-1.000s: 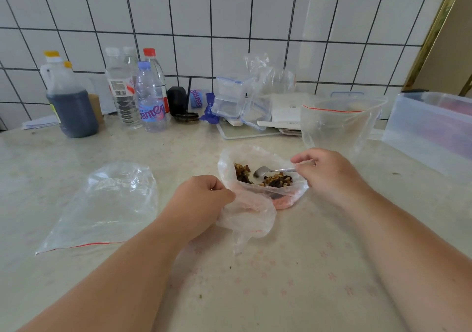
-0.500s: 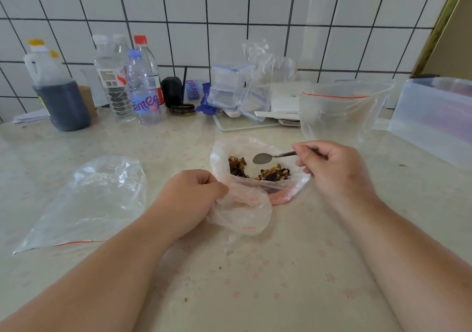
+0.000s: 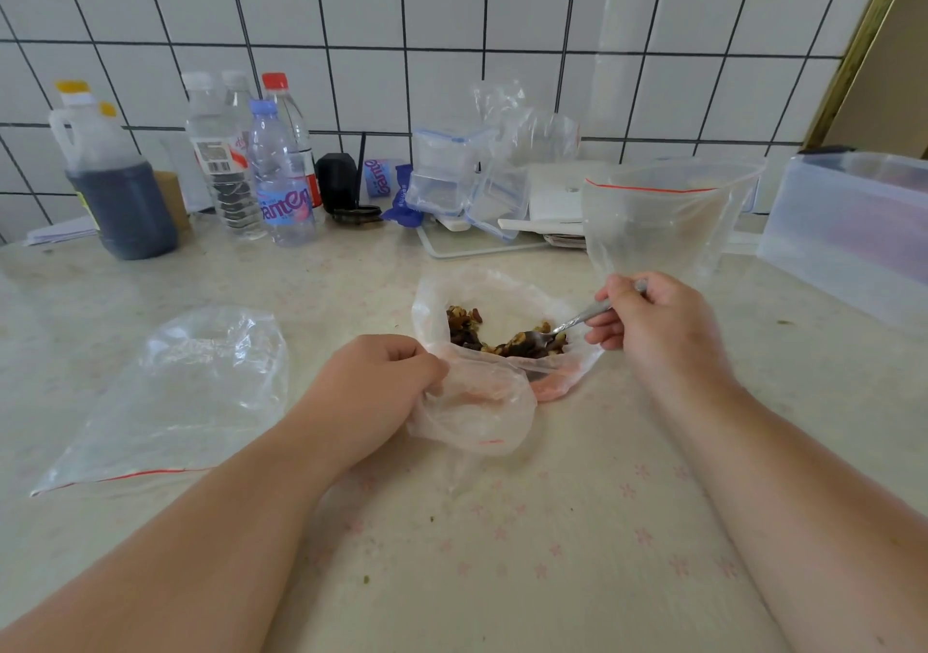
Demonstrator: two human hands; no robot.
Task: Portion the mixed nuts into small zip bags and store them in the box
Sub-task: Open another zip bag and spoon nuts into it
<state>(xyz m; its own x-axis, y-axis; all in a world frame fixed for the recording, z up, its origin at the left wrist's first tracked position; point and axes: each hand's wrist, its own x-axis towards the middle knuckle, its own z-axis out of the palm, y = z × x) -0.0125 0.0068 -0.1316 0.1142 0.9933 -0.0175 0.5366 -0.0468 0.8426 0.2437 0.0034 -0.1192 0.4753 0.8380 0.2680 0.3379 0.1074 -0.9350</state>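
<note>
A thin plastic bag [image 3: 482, 401] of mixed nuts [image 3: 507, 338] lies open on the counter's middle. My left hand [image 3: 371, 391] grips the bag's near rim and holds it open. My right hand [image 3: 653, 331] pinches a metal spoon [image 3: 572, 323], its bowl dipped into the nuts on the right side. An empty zip bag with a red seal line [image 3: 658, 220] stands open in a clear cup just behind my right hand. Another empty zip bag [image 3: 176, 396] lies flat at the left. A translucent storage box [image 3: 848, 230] stands at the far right.
Along the tiled wall stand a dark jug [image 3: 115, 185], three water bottles [image 3: 276, 175], a black holder [image 3: 336, 180], small clip-lid containers [image 3: 447, 170] and a white tray [image 3: 482, 245]. Crumbs dot the counter near me.
The spoon was lifted above the nuts half a second ago and has now tipped down into them on the right side. My left hand keeps its grip on the bag rim.
</note>
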